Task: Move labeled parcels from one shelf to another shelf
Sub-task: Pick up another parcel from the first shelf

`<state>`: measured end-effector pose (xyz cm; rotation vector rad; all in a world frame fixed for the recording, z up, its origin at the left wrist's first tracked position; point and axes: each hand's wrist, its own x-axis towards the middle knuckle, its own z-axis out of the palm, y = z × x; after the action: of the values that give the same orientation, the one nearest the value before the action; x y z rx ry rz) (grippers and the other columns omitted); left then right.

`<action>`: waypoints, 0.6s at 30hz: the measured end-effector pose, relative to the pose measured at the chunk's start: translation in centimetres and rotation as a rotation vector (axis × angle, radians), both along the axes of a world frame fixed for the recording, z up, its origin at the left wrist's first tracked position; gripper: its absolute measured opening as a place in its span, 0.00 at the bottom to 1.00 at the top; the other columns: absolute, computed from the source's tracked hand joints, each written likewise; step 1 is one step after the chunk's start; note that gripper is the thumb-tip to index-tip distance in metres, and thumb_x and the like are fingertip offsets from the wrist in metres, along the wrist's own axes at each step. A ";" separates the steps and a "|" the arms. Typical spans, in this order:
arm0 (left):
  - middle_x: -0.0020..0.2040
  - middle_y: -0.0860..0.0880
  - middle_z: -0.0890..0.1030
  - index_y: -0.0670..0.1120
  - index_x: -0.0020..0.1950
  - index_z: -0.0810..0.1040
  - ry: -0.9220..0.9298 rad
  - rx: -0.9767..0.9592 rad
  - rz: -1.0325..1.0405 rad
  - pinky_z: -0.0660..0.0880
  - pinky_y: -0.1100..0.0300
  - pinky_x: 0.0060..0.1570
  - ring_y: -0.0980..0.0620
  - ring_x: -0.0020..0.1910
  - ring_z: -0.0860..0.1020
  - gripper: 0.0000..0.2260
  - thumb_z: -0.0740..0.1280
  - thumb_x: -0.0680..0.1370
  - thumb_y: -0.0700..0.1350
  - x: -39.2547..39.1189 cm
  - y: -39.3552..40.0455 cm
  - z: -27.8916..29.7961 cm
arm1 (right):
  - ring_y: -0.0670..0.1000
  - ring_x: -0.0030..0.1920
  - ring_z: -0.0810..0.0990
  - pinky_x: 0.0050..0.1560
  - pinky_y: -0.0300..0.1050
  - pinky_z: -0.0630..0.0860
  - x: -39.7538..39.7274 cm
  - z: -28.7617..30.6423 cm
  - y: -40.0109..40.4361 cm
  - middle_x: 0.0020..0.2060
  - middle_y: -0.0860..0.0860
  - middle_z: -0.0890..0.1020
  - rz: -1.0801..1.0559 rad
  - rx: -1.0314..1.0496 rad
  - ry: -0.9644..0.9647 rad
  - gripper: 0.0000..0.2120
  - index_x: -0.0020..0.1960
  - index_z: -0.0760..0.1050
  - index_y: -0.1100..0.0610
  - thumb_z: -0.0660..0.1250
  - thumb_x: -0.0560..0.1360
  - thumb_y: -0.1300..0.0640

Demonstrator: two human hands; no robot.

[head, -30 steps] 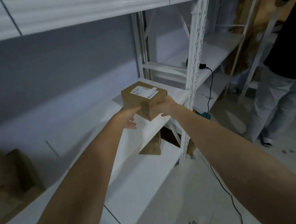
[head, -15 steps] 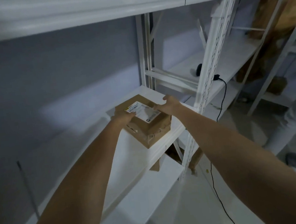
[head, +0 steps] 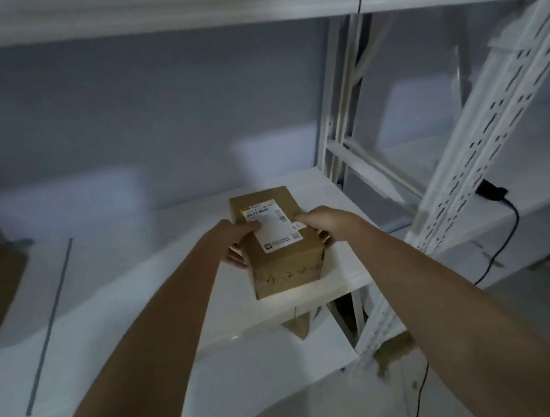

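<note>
Fingers (head: 301, 217) of right hand (head: 327, 225) and left hand (head: 233, 242) pressed against opposite sides of parcel (head: 278, 241), clamping it between both palms, thumbs up near the white label (head: 270, 224). Brown cardboard, resting on white shelf (head: 173, 285) close to its front edge, handwriting on the near face. Right of parcel: perforated white upright (head: 482, 141). Further right: black cable (head: 500, 230). Below parcel, under the shelf: another brown box (head: 300, 325), partly hidden.
</note>
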<state>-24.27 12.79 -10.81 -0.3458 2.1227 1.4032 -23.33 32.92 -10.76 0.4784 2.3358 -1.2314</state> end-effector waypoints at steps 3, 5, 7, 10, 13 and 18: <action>0.62 0.38 0.78 0.38 0.66 0.73 0.065 0.030 0.104 0.81 0.45 0.46 0.36 0.55 0.80 0.29 0.73 0.71 0.52 1.4 0.7 0.2 | 0.57 0.42 0.82 0.43 0.49 0.82 0.2 0.0 0.8 0.52 0.59 0.83 0.018 -0.070 0.058 0.22 0.59 0.76 0.60 0.64 0.73 0.46; 0.59 0.42 0.80 0.41 0.68 0.73 0.148 0.072 0.179 0.80 0.48 0.44 0.39 0.53 0.81 0.28 0.73 0.72 0.50 2.4 1.0 0.5 | 0.57 0.45 0.82 0.43 0.47 0.81 0.6 0.4 1.2 0.52 0.57 0.83 0.038 -0.139 0.131 0.21 0.60 0.76 0.58 0.65 0.73 0.47; 0.56 0.43 0.81 0.44 0.71 0.71 0.228 0.120 0.248 0.79 0.51 0.42 0.43 0.50 0.80 0.29 0.73 0.72 0.47 3.2 1.2 1.2 | 0.56 0.48 0.82 0.41 0.45 0.79 0.9 0.7 1.6 0.53 0.55 0.82 0.044 -0.221 0.203 0.20 0.63 0.74 0.57 0.66 0.74 0.48; 0.60 0.42 0.81 0.47 0.74 0.67 0.317 0.141 0.314 0.78 0.49 0.46 0.45 0.49 0.80 0.32 0.74 0.71 0.44 4.0 1.1 2.6 | 0.55 0.49 0.81 0.40 0.45 0.80 1.6 1.4 1.8 0.57 0.57 0.80 0.010 -0.352 0.278 0.23 0.67 0.69 0.55 0.68 0.74 0.51; 0.63 0.44 0.79 0.48 0.74 0.67 0.401 0.157 0.314 0.78 0.55 0.39 0.47 0.51 0.79 0.33 0.75 0.70 0.42 4.7 0.8 3.9 | 0.55 0.50 0.81 0.38 0.44 0.80 2.1 2.1 1.7 0.56 0.58 0.80 0.020 -0.418 0.344 0.24 0.68 0.69 0.55 0.69 0.74 0.56; 0.65 0.44 0.78 0.48 0.73 0.67 0.463 0.171 0.303 0.79 0.52 0.44 0.43 0.58 0.79 0.32 0.74 0.71 0.41 5.3 0.1 4.8 | 0.56 0.55 0.82 0.42 0.47 0.81 2.5 2.9 1.2 0.58 0.59 0.80 0.022 -0.461 0.374 0.26 0.69 0.69 0.55 0.71 0.72 0.56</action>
<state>-19.00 12.90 -5.99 -0.3062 2.3560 1.9852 -20.85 34.14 -7.83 0.0676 2.2182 -1.9143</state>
